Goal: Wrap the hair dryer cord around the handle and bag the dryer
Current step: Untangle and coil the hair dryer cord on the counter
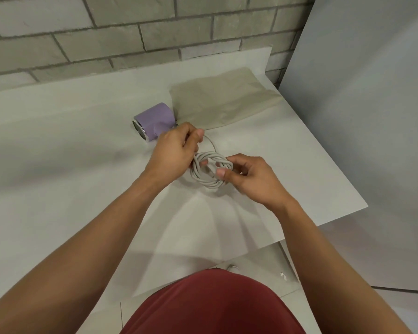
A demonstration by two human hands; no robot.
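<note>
**Lilac dryer point(155, 120) on its side, cord point(211, 174) looped between the hands**

Lilac plastic marked the dryer, which lay on the white table point(58, 145) left of centre. Its chrome-rimmed end faced the near left. Its handle ran toward the left hand point(173, 153) and was hidden behind it.

The left hand sat just beside the dryer body with its fingers curled. Its thumb pressed a single strand of the pale grey cord, and its fingertips hooked through the left side of the coil. That strand curved from the thumb down into the coil. The cord was gathered in several round loops, held a little above the table and throwing a faint shadow on it. Whether any loop passed round the handle could not be told.

Behind the hands a beige bag point(227, 102) lay flat and creased on the table, its near left corner close to the dryer.

The right hand point(251, 179) pinched the right side of the coil, thumb on top and fingers curled beneath.

A grey brick wall point(130, 32) ran along the far edge, and a plain grey panel point(360, 116) stood at the right. A red shirt point(210, 304) filled the bottom centre.
</note>
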